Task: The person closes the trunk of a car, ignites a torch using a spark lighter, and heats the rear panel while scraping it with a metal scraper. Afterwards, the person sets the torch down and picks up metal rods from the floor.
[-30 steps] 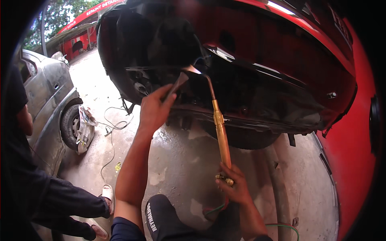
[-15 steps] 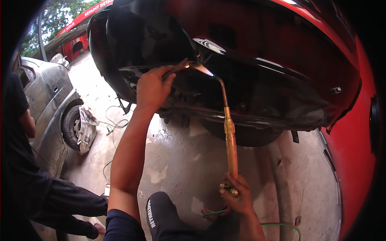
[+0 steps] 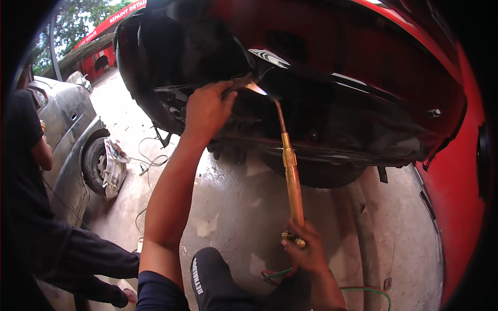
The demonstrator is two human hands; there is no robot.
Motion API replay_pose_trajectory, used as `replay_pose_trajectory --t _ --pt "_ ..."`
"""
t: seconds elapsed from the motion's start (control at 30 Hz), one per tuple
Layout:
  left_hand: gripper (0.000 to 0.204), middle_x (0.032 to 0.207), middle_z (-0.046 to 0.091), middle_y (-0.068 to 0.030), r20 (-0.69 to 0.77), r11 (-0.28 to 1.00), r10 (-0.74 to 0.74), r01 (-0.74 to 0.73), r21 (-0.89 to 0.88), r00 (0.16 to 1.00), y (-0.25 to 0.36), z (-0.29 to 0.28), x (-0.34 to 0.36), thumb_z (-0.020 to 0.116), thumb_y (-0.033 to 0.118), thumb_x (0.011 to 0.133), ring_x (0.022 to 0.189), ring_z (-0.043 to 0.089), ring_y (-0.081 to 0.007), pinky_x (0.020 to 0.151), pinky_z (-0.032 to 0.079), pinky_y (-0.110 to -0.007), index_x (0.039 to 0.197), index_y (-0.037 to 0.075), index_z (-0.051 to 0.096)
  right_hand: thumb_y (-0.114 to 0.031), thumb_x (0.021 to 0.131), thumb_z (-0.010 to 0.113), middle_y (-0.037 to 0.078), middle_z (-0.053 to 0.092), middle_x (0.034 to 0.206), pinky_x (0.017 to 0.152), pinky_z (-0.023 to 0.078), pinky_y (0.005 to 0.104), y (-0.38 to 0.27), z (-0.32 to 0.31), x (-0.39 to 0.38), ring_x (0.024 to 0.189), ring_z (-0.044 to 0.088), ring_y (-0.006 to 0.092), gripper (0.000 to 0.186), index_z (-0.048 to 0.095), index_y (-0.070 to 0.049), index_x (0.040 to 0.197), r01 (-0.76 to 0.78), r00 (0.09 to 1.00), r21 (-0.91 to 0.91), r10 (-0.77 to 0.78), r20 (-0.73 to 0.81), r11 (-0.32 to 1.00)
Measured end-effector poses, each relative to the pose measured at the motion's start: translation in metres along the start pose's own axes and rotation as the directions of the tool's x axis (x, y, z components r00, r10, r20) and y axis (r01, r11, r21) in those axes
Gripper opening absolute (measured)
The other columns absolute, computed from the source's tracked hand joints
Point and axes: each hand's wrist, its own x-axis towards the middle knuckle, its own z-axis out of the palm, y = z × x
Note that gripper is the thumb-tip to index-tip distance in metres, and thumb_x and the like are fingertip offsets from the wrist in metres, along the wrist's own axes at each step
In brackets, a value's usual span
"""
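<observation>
My right hand point(image 3: 307, 246) is closed around the lower end of a brass gas torch point(image 3: 292, 181), beside its valve knobs. From the bent copper nozzle, a bright flame point(image 3: 256, 88) points up and left. It plays on the tip of a slim brown tool point(image 3: 240, 83) pinched in my left hand point(image 3: 210, 109); the tool's kind is unclear. Both the flame and the tool are close to the glossy black-and-red car body point(image 3: 321, 98), next to a pale reflection. Whether the tool touches the body cannot be made out.
Red and green hoses point(image 3: 365, 288) trail below the torch. On the left stands a person in dark clothes point(image 3: 31, 150), near a grey vehicle point(image 3: 67, 122) with a covered wheel. A cable point(image 3: 150, 163) lies on the concrete floor. A red surface point(image 3: 459, 207) rises at the right.
My left hand has moved slightly right and up with the tool. The torch nozzle and its flame have shifted a little left, keeping the flame on the tool's tip.
</observation>
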Motion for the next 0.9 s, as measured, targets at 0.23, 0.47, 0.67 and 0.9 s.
replay_pose_trajectory --t 0.23,0.47,0.67,0.9 --pt "0.032 0.099 0.074 -0.0198 0.044 0.975 -0.217 0.219 -0.044 0.975 -0.023 -0.023 -0.013 0.075 0.025 0.089 0.095 0.072 -0.0368 0.085 0.055 -0.040 0.114 0.007 0.075 -0.009 0.079 0.084 0.006 0.062 0.095 0.080 0.051 0.0306 -0.002 0.001 0.000 0.089 0.062 0.0184 0.060 0.065 -0.010 0.136 -0.024 1.000 -0.016 0.024 -0.002 1.000" --pt "0.028 0.098 0.074 -0.0200 0.058 0.983 -0.173 0.176 -0.048 0.983 -0.010 -0.012 -0.010 0.074 0.026 0.089 0.093 0.071 -0.0391 0.085 0.056 -0.045 0.110 0.008 0.076 -0.011 0.080 0.084 0.007 0.064 0.100 0.081 0.052 0.0313 -0.003 0.001 -0.001 0.090 0.063 0.0190 0.056 0.066 -0.010 0.134 0.020 1.000 -0.031 -0.020 -0.001 0.999" --pt "0.033 0.096 0.074 -0.0214 0.068 0.987 -0.143 0.147 -0.060 0.987 -0.003 -0.006 -0.004 0.077 0.028 0.088 0.092 0.073 -0.0375 0.082 0.056 -0.041 0.112 0.006 0.075 -0.011 0.081 0.084 0.007 0.063 0.099 0.080 0.052 0.0312 -0.010 0.007 0.006 0.089 0.062 0.0191 0.057 0.066 -0.012 0.136 -0.017 1.000 -0.046 0.017 -0.010 0.999" --pt "0.033 0.095 0.074 -0.0219 0.087 0.956 -0.283 0.289 -0.060 0.955 -0.019 -0.020 -0.013 0.077 0.029 0.087 0.091 0.072 -0.0394 0.082 0.056 -0.042 0.111 0.006 0.076 -0.009 0.081 0.083 0.007 0.062 0.098 0.080 0.052 0.0323 -0.013 0.002 0.001 0.090 0.062 0.0197 0.058 0.066 -0.013 0.136 0.047 0.999 -0.053 -0.046 0.009 0.998"
